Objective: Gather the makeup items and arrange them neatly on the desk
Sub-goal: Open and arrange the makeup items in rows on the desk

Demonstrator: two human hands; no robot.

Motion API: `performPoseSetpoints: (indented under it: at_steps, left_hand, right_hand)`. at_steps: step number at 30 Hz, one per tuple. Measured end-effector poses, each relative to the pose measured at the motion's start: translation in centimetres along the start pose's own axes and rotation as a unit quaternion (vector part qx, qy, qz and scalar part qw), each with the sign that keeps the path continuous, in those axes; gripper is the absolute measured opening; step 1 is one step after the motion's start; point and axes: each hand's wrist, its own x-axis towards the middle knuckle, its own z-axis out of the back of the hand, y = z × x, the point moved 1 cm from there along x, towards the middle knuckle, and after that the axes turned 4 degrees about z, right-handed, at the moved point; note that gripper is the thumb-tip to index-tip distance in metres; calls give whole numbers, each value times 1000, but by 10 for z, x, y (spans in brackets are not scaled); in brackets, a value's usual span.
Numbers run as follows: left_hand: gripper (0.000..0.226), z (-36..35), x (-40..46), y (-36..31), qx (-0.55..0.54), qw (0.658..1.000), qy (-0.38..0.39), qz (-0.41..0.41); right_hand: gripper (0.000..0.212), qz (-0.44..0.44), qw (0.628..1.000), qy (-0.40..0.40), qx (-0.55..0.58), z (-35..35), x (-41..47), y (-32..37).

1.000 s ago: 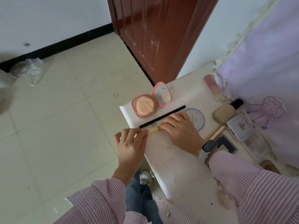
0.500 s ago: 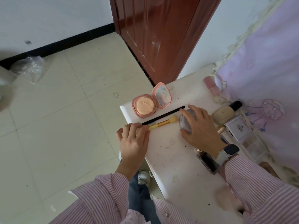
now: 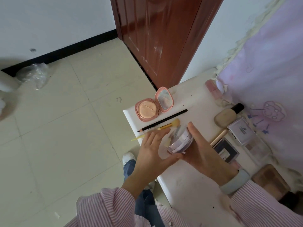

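Right hand (image 3: 203,154) cupped around round lilac powder jar (image 3: 179,141), thumb raised along far side, jar held tilted above white desk (image 3: 188,190). Left hand (image 3: 151,149) positioned just beside jar on near-left side, fingers fairly straight and spread, thumb reaching under jar's base; firm contact not determinable due to blur. Beyond left fingertips: yellow-handled brush (image 3: 164,127), with black pencil (image 3: 162,120) just beyond and parallel. Farther out: open pink compact (image 3: 153,106), puff exposed, mirror lid raised. Outboard of right hand: beige foundation bottle (image 3: 227,116), gold-toned tube (image 3: 218,137), dark compact (image 3: 227,150), and clear-lidded palette (image 3: 242,131), lying close together near lilac cloth (image 3: 265,79).
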Motion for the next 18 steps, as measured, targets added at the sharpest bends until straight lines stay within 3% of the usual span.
performPoseSetpoints:
  at_steps: [4, 9, 12, 14, 16, 18]
  left_hand:
    - [63, 4, -12, 7, -74, 993, 9, 93]
    - [79, 4, -19, 8, -158, 974, -8, 163]
    - [43, 3, -16, 7, -224, 954, -51, 194]
    - [22, 4, -11, 3, -231, 950, -74, 196]
    - [26, 3, -4, -1, -232, 951, -61, 198]
    - [39, 5, 0, -4, -230, 953, -20, 195]
  right_hand:
    - [70, 30, 999, 40, -14, 6, 3, -12]
    - [81, 67, 992, 63, -85, 12, 8, -14]
    - [69, 75, 983, 87, -141, 13, 2, -8]
    - [76, 60, 977, 72, -190, 9, 3, -11]
    - [79, 49, 973, 82, -210, 2, 5, -17]
    - [67, 52, 970, 98, -214, -2, 8, -21]
